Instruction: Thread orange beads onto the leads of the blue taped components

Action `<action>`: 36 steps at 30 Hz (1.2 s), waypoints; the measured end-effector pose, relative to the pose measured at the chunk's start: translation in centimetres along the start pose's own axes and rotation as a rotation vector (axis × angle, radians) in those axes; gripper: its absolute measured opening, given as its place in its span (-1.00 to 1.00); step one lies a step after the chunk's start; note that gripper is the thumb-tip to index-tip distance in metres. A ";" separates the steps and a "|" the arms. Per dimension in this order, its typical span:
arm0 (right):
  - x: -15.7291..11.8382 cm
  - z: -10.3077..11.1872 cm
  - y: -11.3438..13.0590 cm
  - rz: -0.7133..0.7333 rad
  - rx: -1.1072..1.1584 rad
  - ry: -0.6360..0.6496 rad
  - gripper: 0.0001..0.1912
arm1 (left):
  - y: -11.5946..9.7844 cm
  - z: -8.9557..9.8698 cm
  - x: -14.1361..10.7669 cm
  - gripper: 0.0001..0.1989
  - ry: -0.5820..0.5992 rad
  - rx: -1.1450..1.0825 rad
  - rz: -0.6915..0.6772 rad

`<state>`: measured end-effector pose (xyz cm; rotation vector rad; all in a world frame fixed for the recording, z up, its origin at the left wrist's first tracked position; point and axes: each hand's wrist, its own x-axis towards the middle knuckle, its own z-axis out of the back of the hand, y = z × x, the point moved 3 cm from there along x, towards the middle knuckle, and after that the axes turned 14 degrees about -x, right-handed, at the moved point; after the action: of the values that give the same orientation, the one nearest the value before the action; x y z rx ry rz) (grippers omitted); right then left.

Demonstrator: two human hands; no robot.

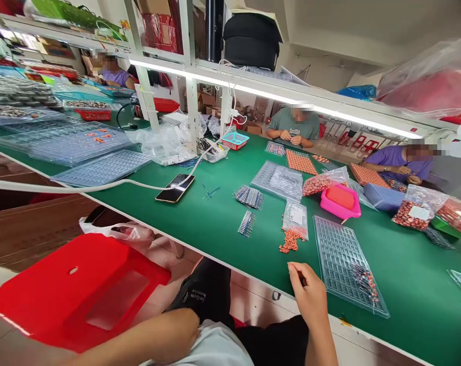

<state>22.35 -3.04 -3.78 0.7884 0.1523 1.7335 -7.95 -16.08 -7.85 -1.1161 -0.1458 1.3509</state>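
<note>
My right hand (pixel 309 291) is closed at the table's front edge, fingers curled and pressed together; whatever they may hold is hidden. Just beyond it lies a loose pile of small orange beads (pixel 290 241), beside a clear labelled bag (pixel 296 216). To its right is a clear slotted tray (pixel 335 249) with a cluster of orange-tipped dark pieces (pixel 363 280) on its near end. Farther left are a short row of blue-and-silver pieces (pixel 247 223) and a larger stack of them (pixel 249 196). My left hand is out of view; only a bare arm shows at the bottom left.
A phone (pixel 176 188) lies under a white cable on the green table (pixel 215 218). Behind are a clear tray (pixel 278 180) and a pink basket (pixel 340 201). A red stool (pixel 81 290) stands at the left. Several people sit across the table.
</note>
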 end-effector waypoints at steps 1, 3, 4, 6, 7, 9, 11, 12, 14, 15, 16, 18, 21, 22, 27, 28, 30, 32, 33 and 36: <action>0.1 0.1 0.0 -0.014 0.008 0.008 -0.60 | -0.5 0.9 -0.6 -0.75 0.065 0.020 -0.016; 0.2 0.4 0.1 -0.048 0.035 0.030 -0.58 | -1.9 3.3 -1.5 -0.83 0.189 0.011 -0.103; 0.2 0.6 0.2 -0.064 0.049 0.041 -0.57 | -2.9 4.7 -1.8 -0.78 0.258 -0.032 -0.166; 0.3 0.9 0.3 -0.089 0.069 0.066 -0.57 | -5.1 8.0 -1.5 -0.69 0.289 -0.231 -0.331; 0.4 1.0 0.5 -0.096 0.074 0.081 -0.58 | -6.0 9.9 -0.8 -0.68 0.221 -0.270 -0.395; 0.7 1.0 1.0 -0.099 0.080 0.117 -0.60 | -7.5 13.5 1.9 -0.70 -0.102 -0.140 -0.445; 1.3 0.9 1.8 -0.093 0.085 0.137 -0.62 | -8.6 16.0 5.9 -0.68 -0.244 -0.081 -0.416; 1.7 0.8 2.2 -0.088 0.087 0.135 -0.62 | -9.1 16.9 8.1 -0.67 -0.289 -0.051 -0.402; 2.5 0.6 2.9 -0.079 0.085 0.117 -0.64 | -9.9 18.0 12.2 -0.61 -0.327 0.012 -0.390; 2.9 0.3 3.1 -0.077 0.080 0.104 -0.64 | -10.3 18.3 14.0 -0.61 -0.326 0.043 -0.388; 3.2 0.1 3.3 -0.075 0.072 0.089 -0.65 | -10.6 18.6 15.5 -0.63 -0.314 0.072 -0.382; 3.4 -0.6 3.3 -0.075 0.049 0.071 -0.67 | -10.9 18.9 17.3 -0.67 -0.272 0.107 -0.368; 3.0 -1.6 3.1 -0.051 0.004 0.090 -0.71 | -10.7 19.3 18.1 -0.63 -0.195 0.111 -0.363; 2.8 -1.8 3.0 -0.036 -0.010 0.104 -0.74 | -10.5 19.4 18.1 -0.60 -0.170 0.104 -0.367; 2.7 -1.7 3.2 0.013 -0.069 0.131 -0.85 | -10.0 19.6 17.9 -0.64 -0.098 0.039 -0.348; 2.7 -1.6 3.3 0.021 -0.076 0.137 -0.85 | -10.0 19.6 17.9 -0.66 -0.092 0.021 -0.339; 2.8 -1.5 3.4 0.034 -0.087 0.151 -0.86 | -10.0 19.7 17.9 -0.67 -0.086 -0.020 -0.323; 2.8 -1.5 3.6 0.037 -0.094 0.159 -0.87 | -10.0 19.7 17.8 -0.65 -0.084 -0.071 -0.308; 2.7 -1.4 3.6 0.035 -0.095 0.161 -0.87 | -10.0 19.8 17.7 -0.65 -0.082 -0.101 -0.299; 2.7 -1.3 3.9 0.023 -0.082 0.158 -0.87 | -9.9 20.0 17.5 -0.65 -0.067 -0.218 -0.261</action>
<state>18.17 -1.47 -1.75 0.5956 0.1789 1.8127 -9.22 10.95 0.61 -1.1874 -0.4810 1.1567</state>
